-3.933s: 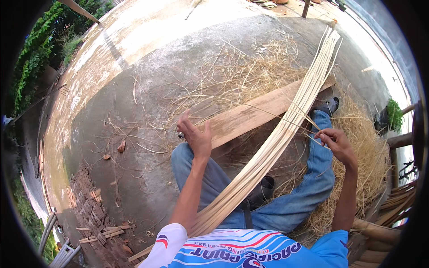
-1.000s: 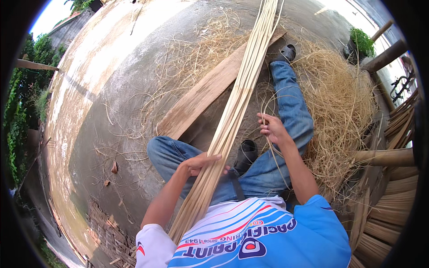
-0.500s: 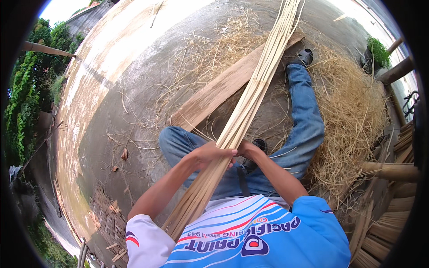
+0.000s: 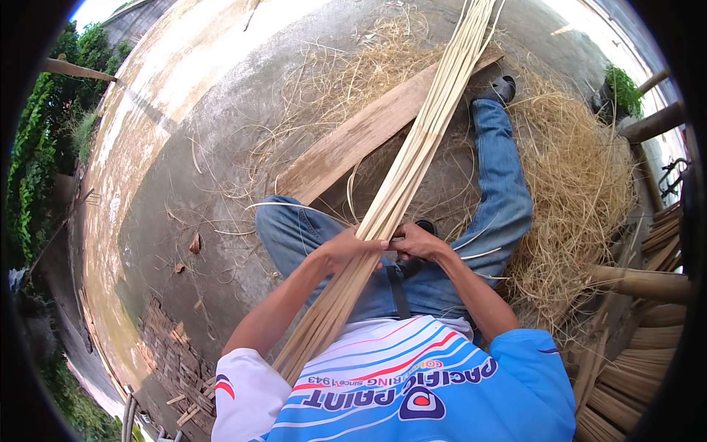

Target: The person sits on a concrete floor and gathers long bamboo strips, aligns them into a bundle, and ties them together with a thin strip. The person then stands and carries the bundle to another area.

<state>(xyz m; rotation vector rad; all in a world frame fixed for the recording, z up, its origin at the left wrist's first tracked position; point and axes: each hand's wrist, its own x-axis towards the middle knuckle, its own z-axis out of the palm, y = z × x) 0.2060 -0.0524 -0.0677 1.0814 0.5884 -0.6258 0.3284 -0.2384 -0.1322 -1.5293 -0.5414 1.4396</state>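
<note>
A long bundle of pale split bamboo strips runs slantwise from my lap to the far edge. My left hand is closed round its near part, the thumb across the top. Close by the bundle's right side is my right hand, its fingers bent and pressed together near the left thumb. What those fingers pinch is too small to make out. One thin loose strip crosses my left knee toward the left hand. Another thin pale strip lies over my right thigh.
Beyond my left knee a wooden plank lies under the bundle. A heap of fine shavings spreads beside my right leg. Stacked strips and a bamboo pole are at the right. Woven matting lies at the lower left.
My right hand has come out from beneath the bundle to its right side and shows more fully. The left hand keeps its hold, and the bundle has hardly moved.
</note>
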